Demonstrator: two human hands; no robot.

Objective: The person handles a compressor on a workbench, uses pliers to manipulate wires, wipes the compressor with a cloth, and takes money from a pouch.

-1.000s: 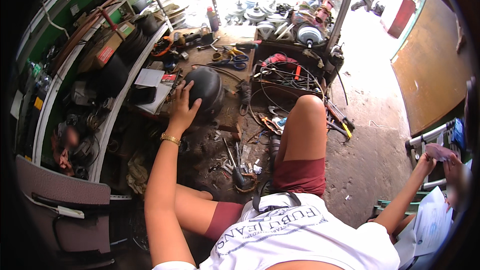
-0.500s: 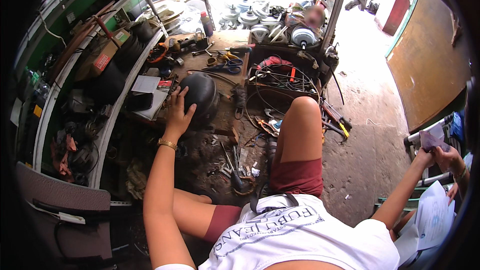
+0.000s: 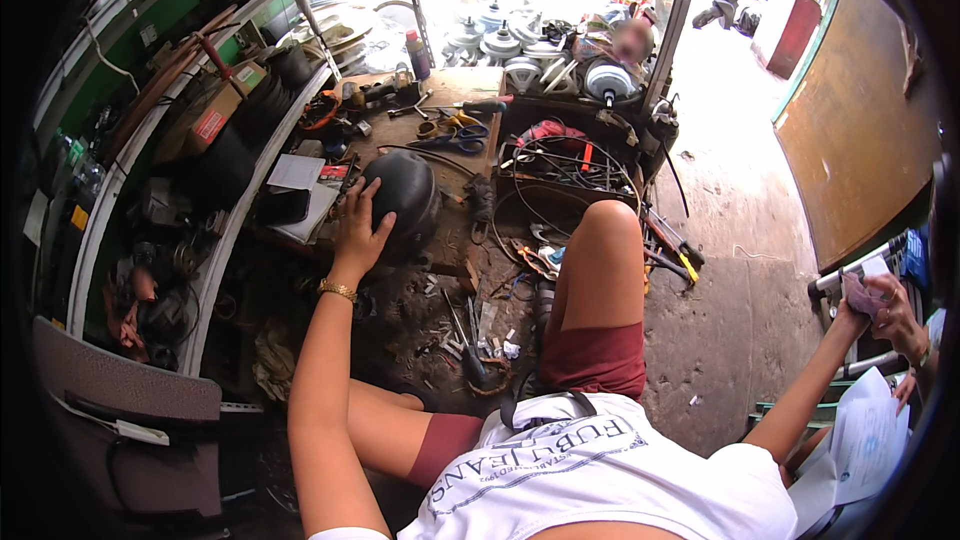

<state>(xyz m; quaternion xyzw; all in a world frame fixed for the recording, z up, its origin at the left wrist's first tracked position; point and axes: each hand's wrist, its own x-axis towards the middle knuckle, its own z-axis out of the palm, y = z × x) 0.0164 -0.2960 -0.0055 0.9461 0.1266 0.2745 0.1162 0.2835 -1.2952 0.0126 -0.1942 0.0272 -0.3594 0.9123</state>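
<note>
My left hand (image 3: 358,223) rests on a smooth black dome (image 3: 405,202), perhaps a helmet or a seat, at the front of the wooden bench. Its fingers are spread and lie over the near left side. At the far right my right hand (image 3: 850,320) is stretched out, closed on a folded piece of purple paper (image 3: 860,297) that looks like a banknote. Another person's hand (image 3: 900,318) touches the same paper from the right, and its fingers partly cover it. My right fingertips are mostly hidden.
Scissors (image 3: 460,137) and other tools lie on the wooden bench (image 3: 470,90). Beside it stands a bin (image 3: 560,177) of cables and tools. Loaded metal shelves (image 3: 215,315) line the left. A screwdriver (image 3: 470,360) and scraps litter the floor; printed sheets (image 3: 865,440) are at lower right.
The other person's hand has come further over the purple paper, which now sits slightly lower and shows less. My left hand stays on the black dome.
</note>
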